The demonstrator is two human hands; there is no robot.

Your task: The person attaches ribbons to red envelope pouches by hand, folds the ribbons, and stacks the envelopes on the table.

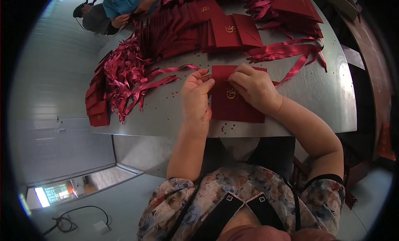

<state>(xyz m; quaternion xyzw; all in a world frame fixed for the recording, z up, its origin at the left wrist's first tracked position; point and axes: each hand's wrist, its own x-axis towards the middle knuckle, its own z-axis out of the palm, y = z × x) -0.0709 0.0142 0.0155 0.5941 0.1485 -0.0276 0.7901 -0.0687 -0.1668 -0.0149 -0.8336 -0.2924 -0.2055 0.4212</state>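
Observation:
A dark red paper bag (239,111) with a gold monogram lies flat on the metal table in front of me. At its upper left edge, my left hand (196,91) is closed, with the thumb and fingers meeting at the paper. My right hand (256,88) lies over the upper right part of the bag. Its fingers are pinched together near the monogram, and they hide what is between them. From beneath this hand, a red ribbon (291,73) runs out to the right.
Rows of similar red bags (178,27) stand across the far side, with a pile of ribbons (124,70) at the left. More bags (297,8) are stacked at the back right. Small red dots (226,128) are scattered on the table (332,100). A co-worker (129,8) is at the far left.

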